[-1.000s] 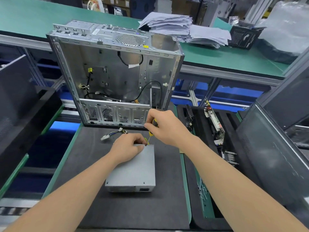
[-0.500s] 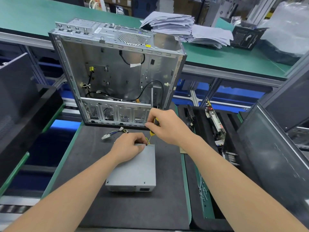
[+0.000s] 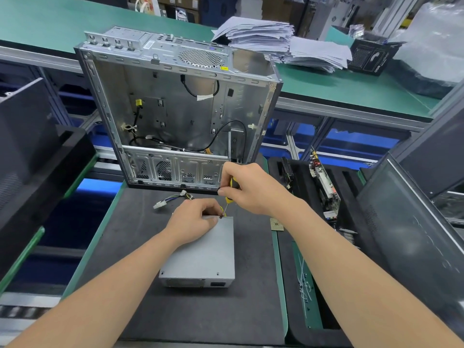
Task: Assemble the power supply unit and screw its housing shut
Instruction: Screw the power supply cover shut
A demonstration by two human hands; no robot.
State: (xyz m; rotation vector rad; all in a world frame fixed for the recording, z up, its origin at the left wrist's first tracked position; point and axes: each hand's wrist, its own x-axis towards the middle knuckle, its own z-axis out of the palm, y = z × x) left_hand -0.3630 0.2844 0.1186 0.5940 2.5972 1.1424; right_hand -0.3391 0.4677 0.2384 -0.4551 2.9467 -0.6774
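As 1 screw [image 3: 221, 217] is pinched by the left hand [image 3: 194, 219] and the screwdriver [image 3: 229, 199] gripped by the right hand [image 3: 247, 189], PSU [image 3: 200, 249] fastening is judged unfinished.

Left hand [image 3: 197, 218] pinches low; right hand [image 3: 253, 189] grips above.

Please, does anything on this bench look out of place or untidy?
What look like screws lie scattered on the green strip right of the mat, in no tray. A square chip lies loose at the mat's right edge. The papers behind are a ragged heap.
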